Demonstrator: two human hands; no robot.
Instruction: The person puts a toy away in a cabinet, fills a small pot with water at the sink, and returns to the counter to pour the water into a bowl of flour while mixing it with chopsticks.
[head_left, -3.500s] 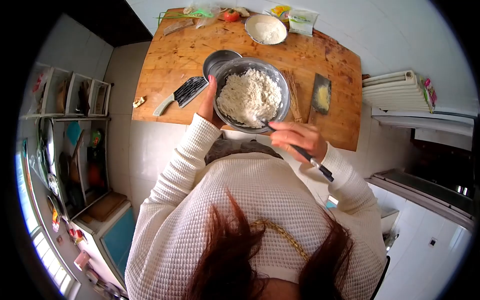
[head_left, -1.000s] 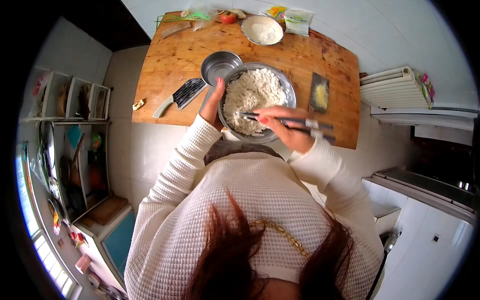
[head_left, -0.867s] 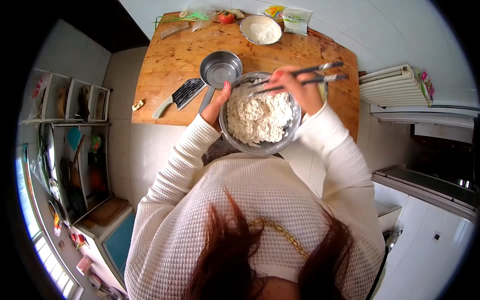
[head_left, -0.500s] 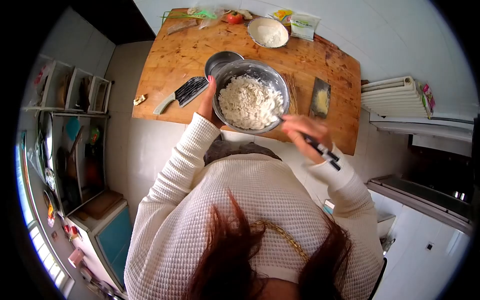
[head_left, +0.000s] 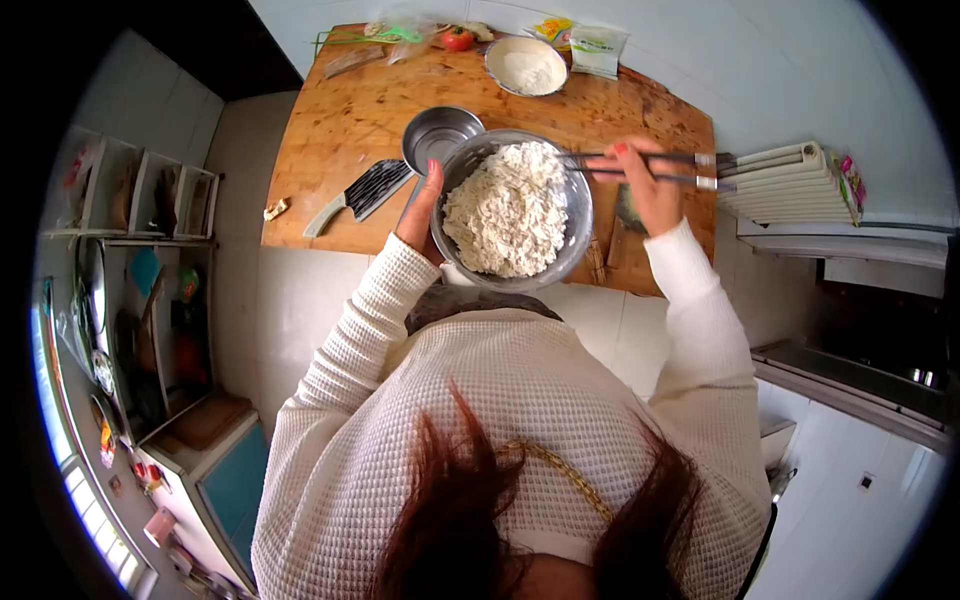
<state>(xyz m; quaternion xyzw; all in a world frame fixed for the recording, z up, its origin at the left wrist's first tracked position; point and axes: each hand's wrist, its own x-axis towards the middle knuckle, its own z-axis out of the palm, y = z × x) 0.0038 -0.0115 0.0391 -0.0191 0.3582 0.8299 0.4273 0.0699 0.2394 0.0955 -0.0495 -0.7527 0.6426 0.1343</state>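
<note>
My left hand (head_left: 422, 212) grips the left rim of a metal mixing bowl (head_left: 578, 240), thumb over the edge. Clumpy white flour dough (head_left: 508, 212) fills much of it. Dark chopsticks (head_left: 685, 158) with silver bands are in my right hand (head_left: 645, 185), to the right of the bowl. Their tips reach over its upper right rim to the dough. Behind the bowl's upper left edge sits a smaller empty metal bowl (head_left: 440, 135). A cleaver (head_left: 375, 190) with a pale handle lies left of my left hand.
The wooden table (head_left: 330, 130) bears a bowl of flour (head_left: 527, 68), a tomato (head_left: 457, 39), green onions (head_left: 345, 37) and packets (head_left: 597, 50) along its back. A white radiator (head_left: 775, 185) stands to the right. Shelves (head_left: 150, 190) are at the left.
My right hand has moved up, and the chopsticks now lie nearly level over the bowl's right rim. The mixing bowl has shifted slightly right and toward me, with the dough lying differently inside.
</note>
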